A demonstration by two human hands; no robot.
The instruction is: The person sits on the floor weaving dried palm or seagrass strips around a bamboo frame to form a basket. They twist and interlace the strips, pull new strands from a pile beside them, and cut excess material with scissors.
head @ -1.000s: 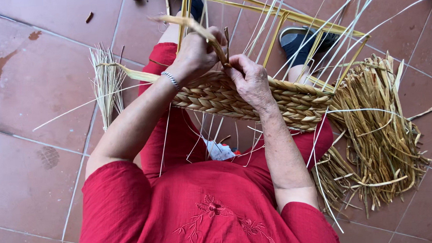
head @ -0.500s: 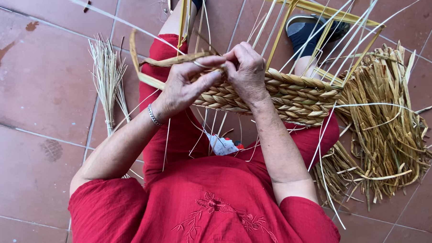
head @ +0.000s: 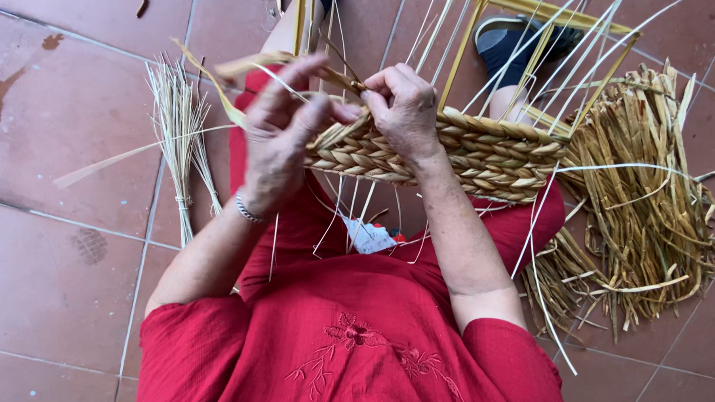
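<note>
A half-woven straw basket [head: 483, 153] rests on my lap, its braided wall running from centre to right, with thin pale upright stakes [head: 519, 60] rising from it. My left hand [head: 280, 136] pinches a flat yellow straw strand [head: 234, 69] that arcs up and left from the basket's near end. My right hand [head: 406, 108] presses on the top edge of the weave, fingertips meeting the left hand's at the strand. I wear a red dress and a bracelet on the left wrist.
A loose heap of straw [head: 651, 206] lies on the tiled floor at right. A tied bundle of thin pale stalks [head: 177, 128] lies at left. A dark shoe [head: 510, 41] shows beyond the basket. A small white object [head: 371, 236] sits in my lap.
My left hand has drawn back toward me and to the left while keeping the strand, and the strand now loops over the basket's left end. My right hand stays on the rim.
</note>
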